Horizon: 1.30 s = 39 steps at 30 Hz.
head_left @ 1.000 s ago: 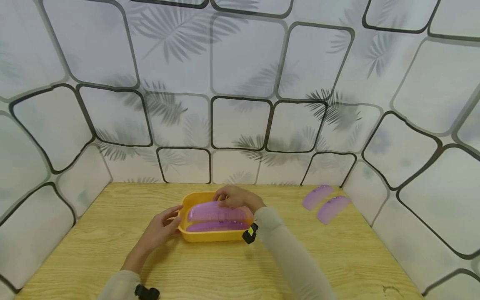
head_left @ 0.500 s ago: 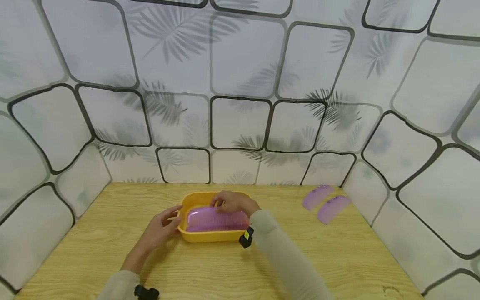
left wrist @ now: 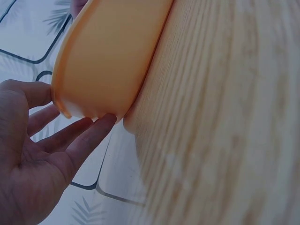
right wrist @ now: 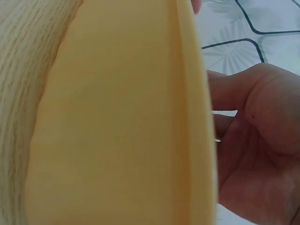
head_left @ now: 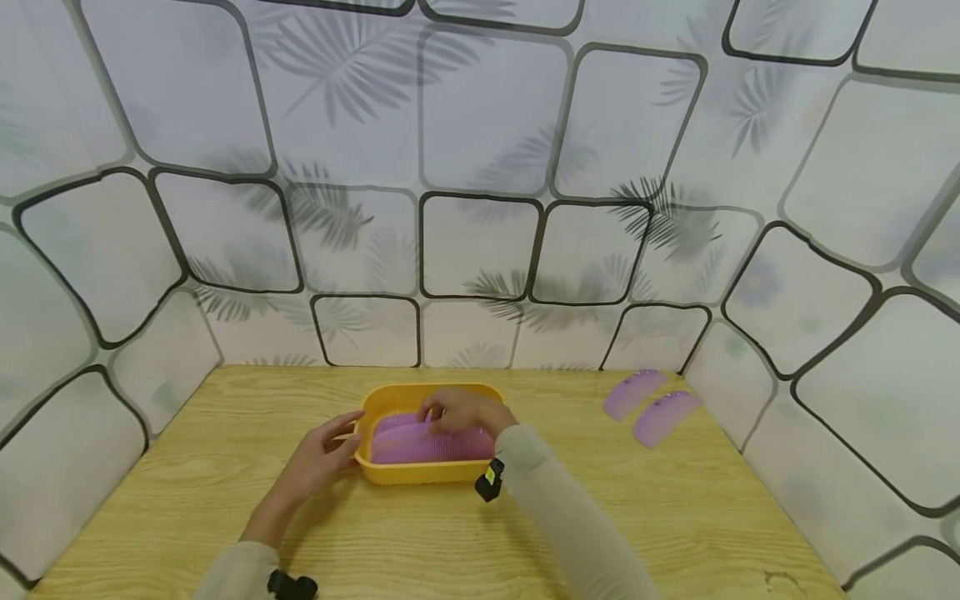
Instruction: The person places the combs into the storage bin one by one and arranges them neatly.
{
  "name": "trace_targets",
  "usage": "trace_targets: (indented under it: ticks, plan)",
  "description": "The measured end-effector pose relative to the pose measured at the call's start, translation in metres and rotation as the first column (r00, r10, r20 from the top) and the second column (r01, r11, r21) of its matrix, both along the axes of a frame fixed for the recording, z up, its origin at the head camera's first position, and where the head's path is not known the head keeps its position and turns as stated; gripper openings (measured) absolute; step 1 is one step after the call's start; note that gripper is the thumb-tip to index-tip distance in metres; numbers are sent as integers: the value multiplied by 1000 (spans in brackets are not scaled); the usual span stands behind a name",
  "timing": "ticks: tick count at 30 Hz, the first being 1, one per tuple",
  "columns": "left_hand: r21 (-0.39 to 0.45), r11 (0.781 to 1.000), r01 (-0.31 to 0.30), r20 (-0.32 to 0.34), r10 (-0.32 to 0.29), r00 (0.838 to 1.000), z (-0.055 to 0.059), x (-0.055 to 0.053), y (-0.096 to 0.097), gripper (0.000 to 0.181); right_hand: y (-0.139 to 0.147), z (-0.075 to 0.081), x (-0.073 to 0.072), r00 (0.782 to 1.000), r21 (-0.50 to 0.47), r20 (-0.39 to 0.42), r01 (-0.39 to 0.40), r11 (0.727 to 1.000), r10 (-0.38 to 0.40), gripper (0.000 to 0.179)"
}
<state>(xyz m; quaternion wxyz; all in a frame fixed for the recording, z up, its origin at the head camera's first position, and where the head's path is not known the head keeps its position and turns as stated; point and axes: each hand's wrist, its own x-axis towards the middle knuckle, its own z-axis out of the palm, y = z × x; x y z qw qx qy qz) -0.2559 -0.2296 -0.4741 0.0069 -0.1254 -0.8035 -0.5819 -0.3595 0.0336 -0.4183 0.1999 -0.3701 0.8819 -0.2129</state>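
Note:
My right hand (head_left: 463, 410) reaches into a yellow plastic basin (head_left: 423, 475) from the right in the head view. Its curled thumb and fingers pinch the upper edge of a translucent purple comb (head_left: 420, 446). Behind that one, part of another purple comb (head_left: 393, 422) shows inside the basin. My left hand (head_left: 321, 457) is at the basin's left end, its extended fingers against the wall and rim. In the left wrist view, the left fingertips (left wrist: 108, 119) touch the outer wall low down. The basin's side hides the right fingertips in the right wrist view.
Two more purple combs, a farther one (head_left: 634, 394) and a nearer one (head_left: 666, 418), lie on the wooden table (head_left: 420, 542) at the back right. Patterned wall covering (head_left: 480, 250) encloses the table at the back and both sides.
My right hand has lowered the comb into the basin, shifting slightly left and toward the front. Another comb now shows behind it. The left hand and the two combs outside have stayed put.

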Motion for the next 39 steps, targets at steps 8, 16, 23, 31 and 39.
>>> trace_targets:
  ticks: [8, 16, 23, 31, 39]
  plan:
    - [-3, 1000, -4, -4, 4, 1000, -1, 0, 0, 51, -1, -3, 3, 1000, 10, 19, 4, 1000, -5, 23]
    - [-14, 1000, -13, 17, 13, 1000, -1, 1, 0, 52, -3, -4, 7, 1000, 37, 25, 6, 999, -7, 23]
    - [-5, 1000, -7, 12, 7, 1000, -1, 0, 0, 51, -4, -8, 5, 1000, 48, -4, 6, 999, -6, 21]
    - [-19, 1000, -20, 31, 21, 999, 1, 1, 1, 52, -6, -9, 8, 996, 33, 26, 83, 996, -84, 19]
    - [-8, 1000, -15, 28, 15, 1000, 1, 1, 2, 51, -7, -11, 10, 994, -4, 46, 102, 995, -102, 14]
